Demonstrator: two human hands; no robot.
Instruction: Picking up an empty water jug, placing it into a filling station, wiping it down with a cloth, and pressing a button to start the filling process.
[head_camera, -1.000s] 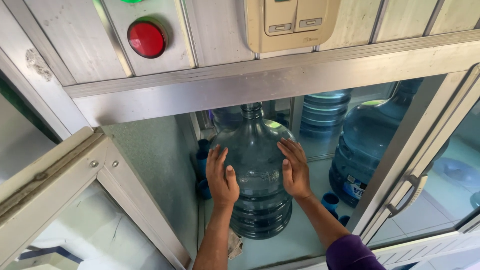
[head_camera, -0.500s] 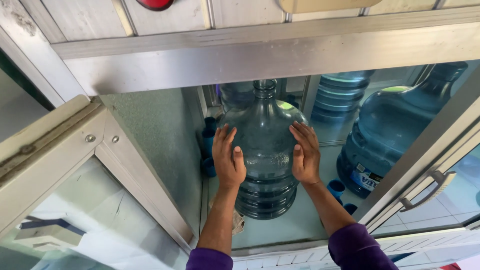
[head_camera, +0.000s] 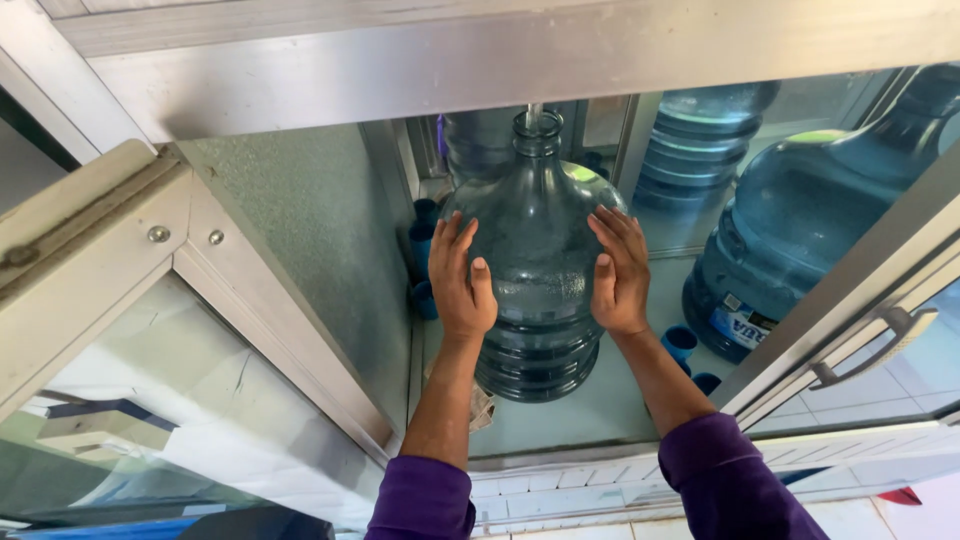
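Blue-tinted clear plastic makes up the large ribbed water jug (head_camera: 538, 270) that stands upright at the centre of the head view, inside a metal-framed cabinet. Its narrow neck sits directly under a thin metal spout (head_camera: 533, 113) coming down from the grey metal top beam (head_camera: 520, 55) of the cabinet; whether spout and neck touch cannot be told. The jug's base rests on the pale cabinet floor (head_camera: 610, 400).

Both hands are spread wide and pressed flat on the jug's shoulders. The left hand (head_camera: 461, 280) lies on the jug's left flank, fingers up, thumb across the front. The right hand (head_camera: 620, 270) mirrors it on the right flank. Neither closes around anything; the palms simply clasp the jug between them. Purple sleeves (head_camera: 725, 480) cover both forearms at the lower edge of the frame.

In the right half of the frame a second large blue water jug (head_camera: 800, 240) leans tilted behind the open glass door with a metal handle (head_camera: 870, 345). A third ribbed blue jug (head_camera: 705, 145) stands further back, upper right of centre. Small blue bottle caps (head_camera: 680, 342) lie on the floor just right of the right wrist, and more blue caps (head_camera: 425, 240) are lined up along the grey speckled inner wall (head_camera: 310, 250) to the left of the held jug. At the left of the frame the other framed glass door (head_camera: 130, 330) stands swung open.
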